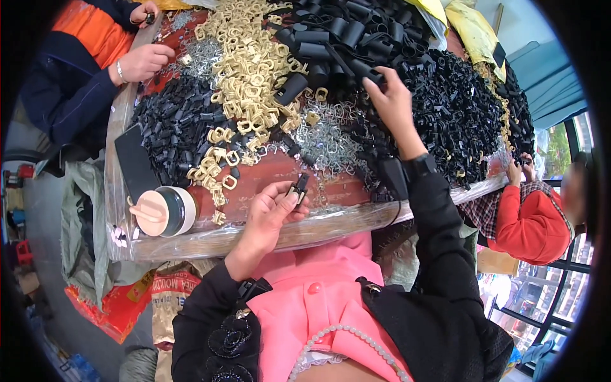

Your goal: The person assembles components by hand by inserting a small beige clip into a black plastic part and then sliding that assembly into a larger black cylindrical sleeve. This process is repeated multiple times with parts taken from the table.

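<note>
Probably gathering parts: pinching black clip [301,184] in left hand [272,207] at dial's centre, reaching right hand [393,102] toward one o'clock, among black tubes [352,34], right fingers' grip impossible to tell; likely needing one tube singled out

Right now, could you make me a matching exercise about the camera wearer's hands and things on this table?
1. Wearer's left hand
2. Wearer's right hand
3. Mug lid
4. Heaped wire clips

A. Silver
B. At the black tubes
C. Pale peach
D. Holding a small black piece

Pairs: 1-D, 2-B, 3-C, 4-A.
</note>
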Demonstrator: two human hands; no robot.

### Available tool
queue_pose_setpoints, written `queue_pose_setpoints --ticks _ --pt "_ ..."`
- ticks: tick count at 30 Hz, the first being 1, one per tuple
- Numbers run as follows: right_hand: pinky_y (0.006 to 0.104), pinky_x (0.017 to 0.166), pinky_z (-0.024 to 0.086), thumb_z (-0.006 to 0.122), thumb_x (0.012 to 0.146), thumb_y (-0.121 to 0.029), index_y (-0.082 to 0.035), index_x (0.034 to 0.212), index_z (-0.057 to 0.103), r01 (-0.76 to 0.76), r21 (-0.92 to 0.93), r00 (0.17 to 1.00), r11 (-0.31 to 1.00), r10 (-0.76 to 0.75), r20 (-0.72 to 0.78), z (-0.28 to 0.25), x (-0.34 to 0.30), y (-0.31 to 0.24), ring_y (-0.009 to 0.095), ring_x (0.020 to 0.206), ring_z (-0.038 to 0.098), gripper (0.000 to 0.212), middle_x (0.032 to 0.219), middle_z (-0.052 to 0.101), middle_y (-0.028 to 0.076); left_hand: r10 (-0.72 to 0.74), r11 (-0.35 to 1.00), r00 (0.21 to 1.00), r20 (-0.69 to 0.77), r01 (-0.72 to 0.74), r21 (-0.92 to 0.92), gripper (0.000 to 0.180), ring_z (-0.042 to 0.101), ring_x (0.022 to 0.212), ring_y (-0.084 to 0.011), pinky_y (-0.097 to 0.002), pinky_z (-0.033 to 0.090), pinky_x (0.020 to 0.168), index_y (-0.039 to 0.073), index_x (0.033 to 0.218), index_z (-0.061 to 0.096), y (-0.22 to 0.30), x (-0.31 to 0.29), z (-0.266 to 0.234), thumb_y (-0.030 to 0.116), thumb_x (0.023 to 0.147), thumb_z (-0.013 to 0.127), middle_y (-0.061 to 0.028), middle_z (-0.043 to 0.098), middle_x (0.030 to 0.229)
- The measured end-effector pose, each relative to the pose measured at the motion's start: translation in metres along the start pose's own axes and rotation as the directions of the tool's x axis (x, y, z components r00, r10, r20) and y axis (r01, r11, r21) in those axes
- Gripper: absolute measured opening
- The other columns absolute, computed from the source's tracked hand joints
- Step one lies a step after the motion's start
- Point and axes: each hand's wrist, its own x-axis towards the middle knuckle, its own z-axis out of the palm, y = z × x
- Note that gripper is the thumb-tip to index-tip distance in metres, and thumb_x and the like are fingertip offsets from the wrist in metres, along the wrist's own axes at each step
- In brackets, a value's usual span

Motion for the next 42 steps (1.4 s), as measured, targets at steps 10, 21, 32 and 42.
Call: queue_pose_setpoints --ticks 10,21,32,42 --pt "0.0183 0.049 0.042 0.044 0.086 -0.026 -0.001 0.101 0.052 -0.575 0.733 0.622 -0.364 0.387 0.681 -0.08 -0.072 -0.054 0.008 0.056 0.049 0.03 0.074 0.056 0.005 -0.018 0.999 1.0 -0.004 0.018 -0.029 0.03 0.054 0.067 -0.0094 -0.0193 0.046 0.06 -0.001 0.108 0.047 0.005 -0.01 0.015 0.014 0.083 0.052 -0.007 0.057 0.087" --pt "0.0178 0.05 0.04 0.034 0.089 -0.038 0.001 0.091 0.056 -0.565 0.602 0.669 0.565 -0.113 0.734 -0.058 -0.118 -0.097 0.007 0.056 0.049 0.045 0.075 0.055 0.004 -0.054 0.932 0.995 0.082 0.021 0.362 0.026 0.047 0.055 -0.0044 -0.0164 0.041 0.05 -0.001 0.1 0.055 0.017 -0.017 0.019 0.012 0.078 0.059 -0.0011 0.055 0.07" --pt "0.0169 0.054 0.039 0.031 0.09 -0.038 0.001 0.089 0.053 -0.701 0.497 0.631 0.511 0.12 0.766 -0.048 -0.131 -0.101 0.006 0.06 0.048 0.045 0.071 0.053 0.002 -0.098 0.96 0.995 0.019 0.089 0.267 0.032 0.05 0.055 -0.0045 -0.0171 0.042 0.051 -0.003 0.102 0.054 0.004 -0.005 0.019 0.014 0.076 0.062 -0.0018 0.057 0.072" --pt "0.0248 0.075 0.041 0.023 0.085 -0.056 0.002 0.101 0.048 -0.711 0.637 0.695 0.299 0.156 0.702 -0.046 -0.148 -0.103 0.012 0.082 0.051 0.065 0.091 0.053 0.006 0.073 0.942 0.991 0.113 -0.105 0.32 0.06 0.05 0.089 -0.0105 -0.0225 0.044 0.075 -0.006 0.125 0.028 -0.01 -0.012 0.03 0.008 0.077 0.061 -0.0099 0.05 0.103"
